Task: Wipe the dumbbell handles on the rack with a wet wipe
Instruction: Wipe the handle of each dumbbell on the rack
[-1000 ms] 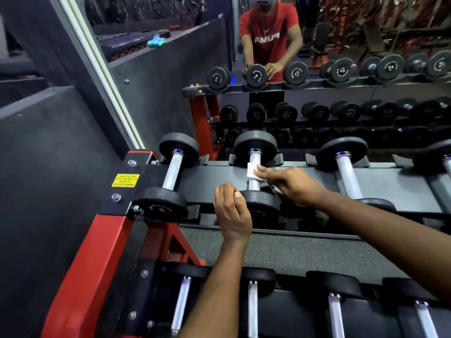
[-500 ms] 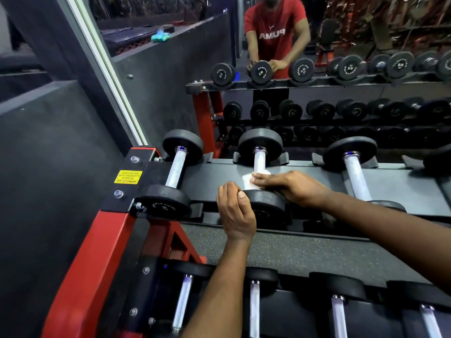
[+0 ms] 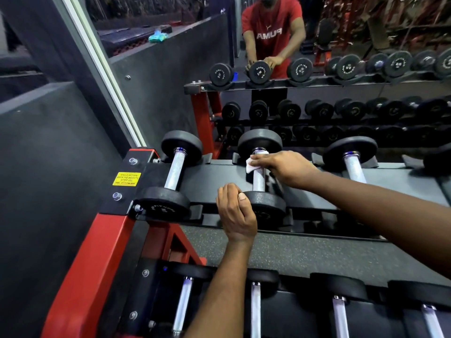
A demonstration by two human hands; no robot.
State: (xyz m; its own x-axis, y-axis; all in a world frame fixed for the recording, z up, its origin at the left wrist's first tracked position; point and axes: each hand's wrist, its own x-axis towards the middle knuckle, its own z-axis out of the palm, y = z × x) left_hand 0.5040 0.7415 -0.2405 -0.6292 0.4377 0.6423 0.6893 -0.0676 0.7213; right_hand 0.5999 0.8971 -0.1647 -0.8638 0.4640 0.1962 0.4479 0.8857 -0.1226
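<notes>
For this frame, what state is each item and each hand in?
Wet wipe: wrapped on the middle handle's far end.
Middle dumbbell: racked, both hands on it.
Right hand: holds the wipe against the handle.
Left hand: grips the near head.
Left dumbbell: racked, untouched.
Right dumbbell: racked, untouched.

Free shelf strip [image 3: 214,174] btwn dumbbell handles [image 3: 174,170]

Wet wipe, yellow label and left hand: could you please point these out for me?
wet wipe [image 3: 249,167]: head view, its exposed white corner.
yellow label [image 3: 126,178]: head view, the sticker's middle.
left hand [image 3: 235,212]: head view, back of the hand.
</notes>
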